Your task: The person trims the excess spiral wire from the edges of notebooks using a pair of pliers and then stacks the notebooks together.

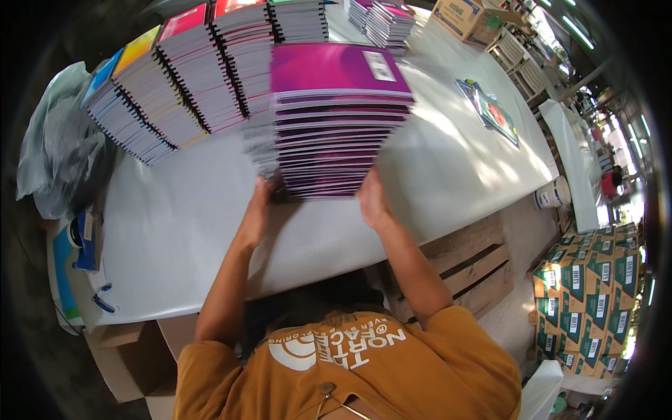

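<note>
A tall stack of purple-covered notebooks [336, 133] stands in front of me on the white tabletop, its cover edges and white pages layered toward me. My left hand [261, 203] grips the lower left side of the stack, fingers partly hidden behind it. At the lower right corner my right hand [373, 199] presses against the same stack, its fingertips mostly out of sight. Whether the bottom notebook rests on the table or is slightly raised, I cannot tell. Just left of the stack stand several tall piles of spiral-bound notebooks [185, 84] with blue, yellow, red and green covers.
The white table [462, 175] also carries smaller purple notebook piles [385, 24], a cardboard box [469, 21] and flat printed covers [488, 112]. A clear plastic bag [63, 147] and blue tape dispenser [87, 241] are at left. Stacked cartons [588, 301] and a wooden pallet [462, 266] stand right.
</note>
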The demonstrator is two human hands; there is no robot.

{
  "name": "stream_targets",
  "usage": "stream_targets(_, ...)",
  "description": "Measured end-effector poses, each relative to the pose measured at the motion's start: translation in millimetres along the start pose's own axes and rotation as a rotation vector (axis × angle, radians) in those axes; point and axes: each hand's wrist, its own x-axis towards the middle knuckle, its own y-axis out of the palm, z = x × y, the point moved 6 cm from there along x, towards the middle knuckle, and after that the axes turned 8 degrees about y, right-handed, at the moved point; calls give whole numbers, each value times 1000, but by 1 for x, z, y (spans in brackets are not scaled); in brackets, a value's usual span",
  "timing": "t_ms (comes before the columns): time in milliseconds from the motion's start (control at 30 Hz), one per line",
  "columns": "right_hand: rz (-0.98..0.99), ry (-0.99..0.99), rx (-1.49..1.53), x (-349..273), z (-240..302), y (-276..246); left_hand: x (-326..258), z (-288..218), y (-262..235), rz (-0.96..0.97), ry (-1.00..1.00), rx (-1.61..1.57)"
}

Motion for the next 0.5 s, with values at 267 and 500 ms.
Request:
stream_targets(267, -26, 34, -93, 10, -33, 86, -33, 33, -96, -159, 54, -151)
stream_targets(500, 94, -22, -11, 22, -90, 78, -71, 51, -133, -183, -18, 15)
